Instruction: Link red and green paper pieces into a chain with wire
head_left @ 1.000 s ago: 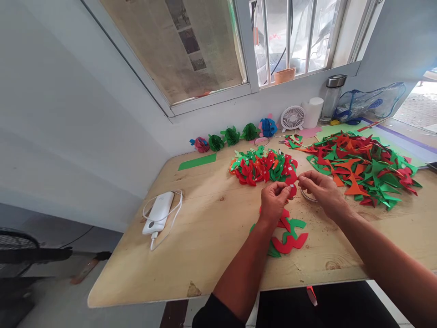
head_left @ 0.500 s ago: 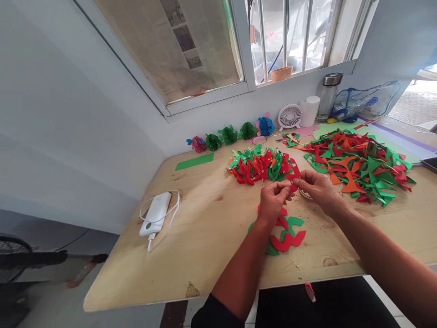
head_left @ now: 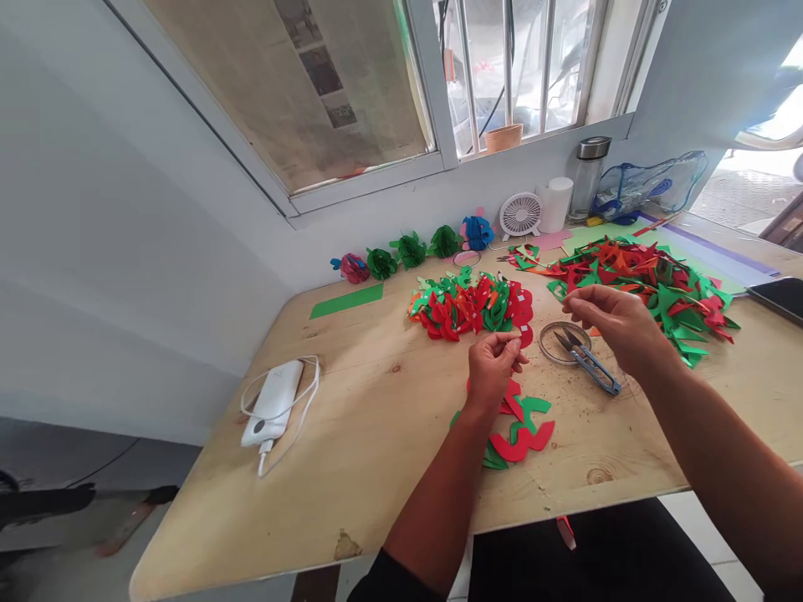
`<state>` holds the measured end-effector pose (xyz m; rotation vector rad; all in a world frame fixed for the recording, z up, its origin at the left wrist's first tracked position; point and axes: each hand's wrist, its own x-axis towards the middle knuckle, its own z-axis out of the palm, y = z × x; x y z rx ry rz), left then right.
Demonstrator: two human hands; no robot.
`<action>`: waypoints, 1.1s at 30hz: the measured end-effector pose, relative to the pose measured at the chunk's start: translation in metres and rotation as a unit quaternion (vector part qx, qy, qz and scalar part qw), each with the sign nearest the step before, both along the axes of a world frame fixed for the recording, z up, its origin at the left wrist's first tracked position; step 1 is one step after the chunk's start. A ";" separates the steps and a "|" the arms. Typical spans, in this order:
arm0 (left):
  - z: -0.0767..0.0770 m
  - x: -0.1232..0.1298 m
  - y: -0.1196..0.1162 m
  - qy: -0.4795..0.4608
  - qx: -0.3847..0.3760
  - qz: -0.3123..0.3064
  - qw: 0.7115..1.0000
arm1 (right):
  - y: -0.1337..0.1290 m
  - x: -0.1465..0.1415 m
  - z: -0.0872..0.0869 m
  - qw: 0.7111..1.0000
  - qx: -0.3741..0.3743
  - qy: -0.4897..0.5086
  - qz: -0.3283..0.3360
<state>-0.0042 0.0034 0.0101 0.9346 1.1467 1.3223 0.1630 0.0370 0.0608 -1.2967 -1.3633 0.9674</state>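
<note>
My left hand (head_left: 493,364) is closed in a pinch at the lower edge of a red paper cutout (head_left: 523,311) with small white squares on it. Beside that cutout lies a bunch of red and green paper pieces (head_left: 457,311). My right hand (head_left: 611,322) is raised to the right, thumb and fingers pressed together; whatever is between them is too small to make out. Under it, thread snips (head_left: 593,365) rest with their blades over a ring-shaped roll (head_left: 552,355), possibly tape. Loose red cutouts (head_left: 511,449) and green cutouts (head_left: 533,405) lie in front of my left hand, partly covered by it.
A large heap of red, green and orange paper scraps (head_left: 652,280) lies at the right. Along the wall stand paper honeycomb figures (head_left: 411,249), a small fan (head_left: 520,215) and a glass bottle (head_left: 588,180). A white power bank (head_left: 274,401) with a cable lies left; a phone (head_left: 781,297) lies far right.
My right hand has parted from my left and the red cutout, moving up and right. The thread snips and the ring-shaped roll have come into plain sight. The view has shifted slightly.
</note>
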 end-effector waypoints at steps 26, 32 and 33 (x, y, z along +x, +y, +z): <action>-0.007 0.001 0.002 -0.011 0.002 0.001 1.000 | -0.010 0.031 -0.053 0.798 -0.001 -0.601 0.052; -0.007 0.001 0.001 0.013 -0.003 -0.015 1.000 | -0.021 0.032 -0.059 0.801 0.015 -0.599 0.022; -0.006 0.001 0.001 0.019 -0.004 -0.019 1.000 | -0.022 0.032 -0.059 0.802 0.013 -0.597 0.020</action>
